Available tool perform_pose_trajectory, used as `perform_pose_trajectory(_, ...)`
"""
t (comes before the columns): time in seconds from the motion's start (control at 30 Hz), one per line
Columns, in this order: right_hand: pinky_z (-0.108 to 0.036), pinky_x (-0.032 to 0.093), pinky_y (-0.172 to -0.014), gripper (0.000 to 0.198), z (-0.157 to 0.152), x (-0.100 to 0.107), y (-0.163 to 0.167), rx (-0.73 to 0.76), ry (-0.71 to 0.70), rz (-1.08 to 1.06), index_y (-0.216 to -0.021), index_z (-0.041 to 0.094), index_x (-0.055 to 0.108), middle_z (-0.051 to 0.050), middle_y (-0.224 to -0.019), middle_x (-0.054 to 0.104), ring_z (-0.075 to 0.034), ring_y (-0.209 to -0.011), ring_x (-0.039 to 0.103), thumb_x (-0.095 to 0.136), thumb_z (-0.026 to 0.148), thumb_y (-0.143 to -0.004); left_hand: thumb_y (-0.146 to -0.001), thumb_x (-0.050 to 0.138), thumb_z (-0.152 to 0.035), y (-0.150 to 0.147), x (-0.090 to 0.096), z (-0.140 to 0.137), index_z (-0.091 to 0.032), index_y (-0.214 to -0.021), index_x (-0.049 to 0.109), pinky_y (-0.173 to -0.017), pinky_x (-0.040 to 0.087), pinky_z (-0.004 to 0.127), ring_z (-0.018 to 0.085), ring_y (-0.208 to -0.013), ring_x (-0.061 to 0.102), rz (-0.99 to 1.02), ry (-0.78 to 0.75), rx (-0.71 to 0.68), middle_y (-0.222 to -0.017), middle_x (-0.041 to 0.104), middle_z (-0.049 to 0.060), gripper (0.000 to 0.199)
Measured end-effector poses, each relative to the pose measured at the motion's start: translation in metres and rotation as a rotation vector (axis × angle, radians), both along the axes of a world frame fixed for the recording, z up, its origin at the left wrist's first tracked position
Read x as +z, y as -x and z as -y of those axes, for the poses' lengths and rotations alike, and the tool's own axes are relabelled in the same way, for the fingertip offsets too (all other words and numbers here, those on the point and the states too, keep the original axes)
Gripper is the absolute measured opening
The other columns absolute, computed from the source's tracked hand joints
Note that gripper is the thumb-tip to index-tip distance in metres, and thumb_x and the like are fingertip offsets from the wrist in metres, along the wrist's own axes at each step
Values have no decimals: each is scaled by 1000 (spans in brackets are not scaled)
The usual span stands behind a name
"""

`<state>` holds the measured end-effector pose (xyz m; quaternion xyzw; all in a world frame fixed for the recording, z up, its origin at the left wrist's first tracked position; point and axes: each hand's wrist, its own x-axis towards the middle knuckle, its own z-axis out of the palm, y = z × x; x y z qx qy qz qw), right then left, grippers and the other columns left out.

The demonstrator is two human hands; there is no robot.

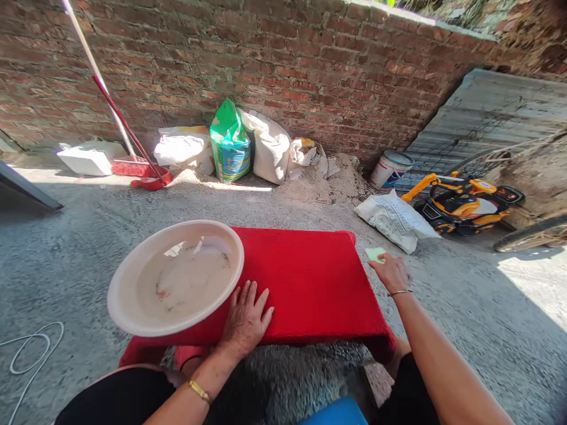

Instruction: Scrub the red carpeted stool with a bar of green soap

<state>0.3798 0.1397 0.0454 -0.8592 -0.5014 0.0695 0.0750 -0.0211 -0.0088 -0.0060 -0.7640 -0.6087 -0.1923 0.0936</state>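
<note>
A red cloth (305,283) covers a low table in front of me and drapes over its edges. On its left part stands a wide, pale pink basin (121,301) holding water with small dark bits in it. My left hand (248,313) lies flat on the cloth, fingers spread, just right of the basin's rim. Past the table's right edge, my right hand (392,273) pinches a small, flat, pale green block (375,254), which looks like a bar of soap. Part of the block is hidden by the fingers.
Along the brick wall (301,77) stand a red broom (133,167) and dustpan, a green bag (230,144), white sacks (270,147) and a bucket (390,169). Right of these are a lying sack (394,218) and a toy excavator (465,200). A hose (44,348) coils at left.
</note>
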Motion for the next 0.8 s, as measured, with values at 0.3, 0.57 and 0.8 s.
perform_pose_trajectory(0.3,-32,42,-83,46,-20,-1,142,393,-144,-48,-123,26,60,-10,-111,55,-22,-96,58,54,53,-87,-88,57,-33,2,-1,-1,-20,-115,70,-103,40,51,34,-122,53,-53,-30,-15,-126,61,18,34)
perform_pose_trajectory(0.57,-35,39,-90,48,-52,-9,178,611,-67,55,-132,31,55,-12,-119,54,-24,-104,54,51,53,-90,-87,57,-33,4,1,-2,-19,-116,69,-101,41,51,36,-122,53,-76,-27,-36,-128,60,19,35)
perform_pose_trajectory(0.8,-39,44,-82,46,-20,5,19,230,20,97,-124,23,62,-15,-104,63,-29,-102,60,50,49,-88,-88,56,-34,1,-2,0,-20,-117,69,-104,38,52,35,-125,52,24,0,-7,-129,60,18,35)
